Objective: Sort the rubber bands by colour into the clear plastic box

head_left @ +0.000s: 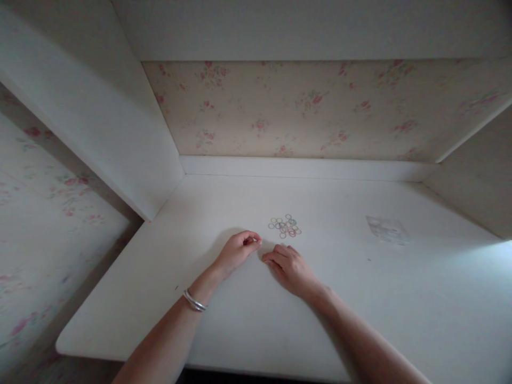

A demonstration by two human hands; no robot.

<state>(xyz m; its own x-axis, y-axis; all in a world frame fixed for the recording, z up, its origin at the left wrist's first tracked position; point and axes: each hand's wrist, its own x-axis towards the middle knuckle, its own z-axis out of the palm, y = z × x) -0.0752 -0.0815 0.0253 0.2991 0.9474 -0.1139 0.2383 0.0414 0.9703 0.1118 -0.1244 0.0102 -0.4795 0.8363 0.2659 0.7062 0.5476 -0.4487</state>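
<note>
My left hand (239, 249) is closed in a pinch just above the white desk, thumb and forefinger pressed together. Facing it, my right hand (291, 270) is also closed, its thumb and finger tips pointing left, a small gap from the left fingertips. Whatever the fingers hold, if anything, is too small to make out. Just beyond the right hand lies a loose cluster of thin coloured rings (283, 226) that look like small rubber bands, several of them overlapping, in greenish, dark and reddish tones.
A clear plastic bag (387, 230) lies flat on the white desk (248, 325) at the right. One tiny dark bit (176, 288) rests left of my left wrist, and a speck (369, 260) sits near the bag. White panels (132, 133) enclose the desk's left and back.
</note>
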